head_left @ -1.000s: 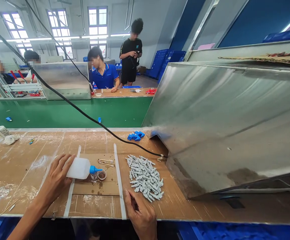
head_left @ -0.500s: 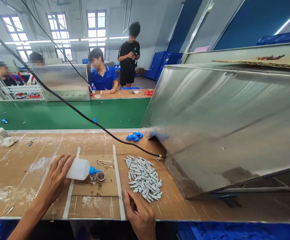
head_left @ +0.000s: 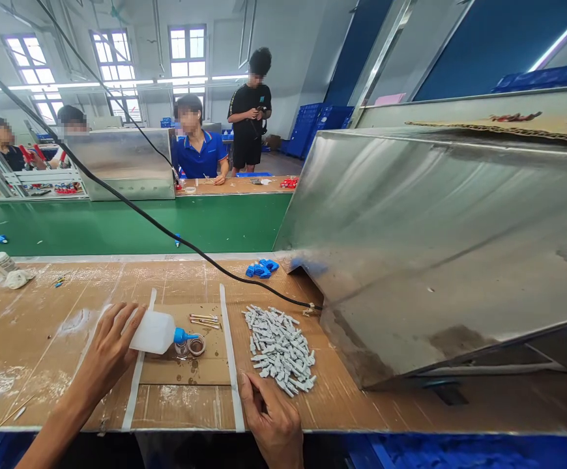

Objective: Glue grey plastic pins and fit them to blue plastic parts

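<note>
My left hand (head_left: 113, 339) is wrapped around a white squeeze bottle (head_left: 154, 331) with a blue nozzle. The bottle lies tilted on its side in the air, its tip over two small round clear cups (head_left: 196, 345) with brown inside. Above the cups lie several cotton swabs (head_left: 204, 320) on a cardboard pad (head_left: 186, 376) spotted with drops. My right hand (head_left: 274, 417) rests at the table's front edge, fingers curled and closed; whatever is in them is hidden. Just beyond it is a pile of small grey plastic parts (head_left: 281, 348).
A large metal hood (head_left: 435, 247) takes up the right side. A black cable (head_left: 190, 244) hangs across to it. Blue parts (head_left: 262, 268) lie near the hood, and a white tub (head_left: 0, 262) stands far left. Beyond the green conveyor (head_left: 229, 221) are several people.
Small blue pieces on the green conveyor have shifted left. Both hands and the bottle hold nearly the same position; the view has tilted slightly.
</note>
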Demonstrator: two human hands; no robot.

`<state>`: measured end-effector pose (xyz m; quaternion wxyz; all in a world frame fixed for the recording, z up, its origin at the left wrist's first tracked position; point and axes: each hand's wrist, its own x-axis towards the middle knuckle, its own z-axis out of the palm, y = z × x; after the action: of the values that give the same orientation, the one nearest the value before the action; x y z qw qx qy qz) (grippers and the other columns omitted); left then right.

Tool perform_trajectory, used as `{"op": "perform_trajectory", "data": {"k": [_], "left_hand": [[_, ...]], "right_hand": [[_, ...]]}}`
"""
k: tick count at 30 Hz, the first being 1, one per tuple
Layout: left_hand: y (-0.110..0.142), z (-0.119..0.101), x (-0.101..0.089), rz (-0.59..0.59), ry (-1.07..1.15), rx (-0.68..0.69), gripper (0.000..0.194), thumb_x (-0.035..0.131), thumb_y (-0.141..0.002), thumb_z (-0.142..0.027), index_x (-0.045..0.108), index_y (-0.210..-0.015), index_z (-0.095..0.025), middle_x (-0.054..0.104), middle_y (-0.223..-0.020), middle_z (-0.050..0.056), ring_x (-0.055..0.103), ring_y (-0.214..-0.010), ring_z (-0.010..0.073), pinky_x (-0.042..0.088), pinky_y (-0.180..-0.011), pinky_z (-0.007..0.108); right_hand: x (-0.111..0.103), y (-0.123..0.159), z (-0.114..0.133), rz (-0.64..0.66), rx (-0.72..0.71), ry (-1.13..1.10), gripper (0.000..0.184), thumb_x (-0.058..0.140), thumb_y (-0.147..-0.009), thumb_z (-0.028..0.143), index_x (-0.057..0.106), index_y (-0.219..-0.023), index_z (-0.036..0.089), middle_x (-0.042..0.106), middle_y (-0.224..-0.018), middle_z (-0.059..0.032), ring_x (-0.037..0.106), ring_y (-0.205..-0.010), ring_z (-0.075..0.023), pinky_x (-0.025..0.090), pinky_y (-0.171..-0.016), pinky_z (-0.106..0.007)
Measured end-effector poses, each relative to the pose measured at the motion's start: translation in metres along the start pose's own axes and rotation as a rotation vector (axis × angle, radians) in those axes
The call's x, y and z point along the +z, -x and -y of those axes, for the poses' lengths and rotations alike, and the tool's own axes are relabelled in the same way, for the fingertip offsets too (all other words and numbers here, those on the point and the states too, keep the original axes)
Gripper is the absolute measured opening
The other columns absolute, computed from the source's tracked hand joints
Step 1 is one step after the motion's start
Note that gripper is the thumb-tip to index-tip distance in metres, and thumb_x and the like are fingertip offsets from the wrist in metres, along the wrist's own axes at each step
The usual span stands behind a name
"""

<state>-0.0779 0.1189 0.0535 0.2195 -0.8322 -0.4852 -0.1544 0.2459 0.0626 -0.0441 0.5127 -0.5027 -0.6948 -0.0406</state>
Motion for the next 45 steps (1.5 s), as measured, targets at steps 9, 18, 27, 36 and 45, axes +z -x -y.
{"op": "perform_trajectory", "data": {"k": [9,18,27,36,45], "left_hand": [[-0.0016,-0.002,-0.0024,-0.033,-0.032,0.027,0.07,0.063,-0.078,0.005,0.042,-0.144,-0.008,0.056,-0.139,0.022,0.047,-0.132,0.0423,0.052,-0.106,0.064],[-0.0024,-0.0021,-0.0028,-0.024,-0.014,0.023,0.072,0.06,-0.08,0.003,0.04,-0.147,-0.01,0.056,-0.139,0.021,0.046,-0.132,0.0414,0.052,-0.106,0.063],[-0.0016,-0.003,-0.004,-0.016,-0.01,0.008,0.076,0.059,-0.08,0.003,0.035,-0.15,-0.013,0.054,-0.141,0.02,0.045,-0.133,0.0416,0.05,-0.108,0.063],[-0.0015,-0.0039,-0.0036,-0.023,-0.022,0.019,0.069,0.062,-0.079,0.004,0.042,-0.145,-0.009,0.056,-0.139,0.021,0.046,-0.132,0.0417,0.051,-0.108,0.063],[0.0012,-0.002,0.0007,0.002,0.014,-0.018,0.074,0.058,-0.08,0.004,0.037,-0.149,-0.013,0.051,-0.144,0.018,0.042,-0.137,0.0389,0.045,-0.114,0.06]], "right_hand": [[0.0007,0.002,-0.0003,-0.012,0.012,-0.009,0.011,0.057,-0.103,0.019,0.067,-0.101,0.016,0.066,-0.077,-0.0014,0.062,-0.065,-0.0127,0.046,-0.066,-0.025],[0.0003,0.0009,0.0003,-0.01,-0.004,0.005,0.012,0.056,-0.103,0.02,0.067,-0.101,0.016,0.067,-0.076,-0.0004,0.063,-0.063,-0.0116,0.046,-0.065,-0.025],[-0.0007,-0.0021,0.0018,-0.012,0.001,-0.007,0.015,0.054,-0.104,0.021,0.067,-0.101,0.016,0.069,-0.078,-0.0024,0.065,-0.064,-0.0129,0.048,-0.065,-0.025],[0.0018,0.0028,-0.002,0.012,0.004,0.004,0.015,0.054,-0.104,0.021,0.067,-0.102,0.015,0.071,-0.083,-0.0039,0.067,-0.067,-0.0137,0.05,-0.067,-0.026],[0.0006,-0.0009,-0.0006,-0.009,-0.009,0.0,0.017,0.053,-0.104,0.02,0.068,-0.1,0.014,0.07,-0.081,-0.0035,0.066,-0.065,-0.0132,0.05,-0.066,-0.025]]}}
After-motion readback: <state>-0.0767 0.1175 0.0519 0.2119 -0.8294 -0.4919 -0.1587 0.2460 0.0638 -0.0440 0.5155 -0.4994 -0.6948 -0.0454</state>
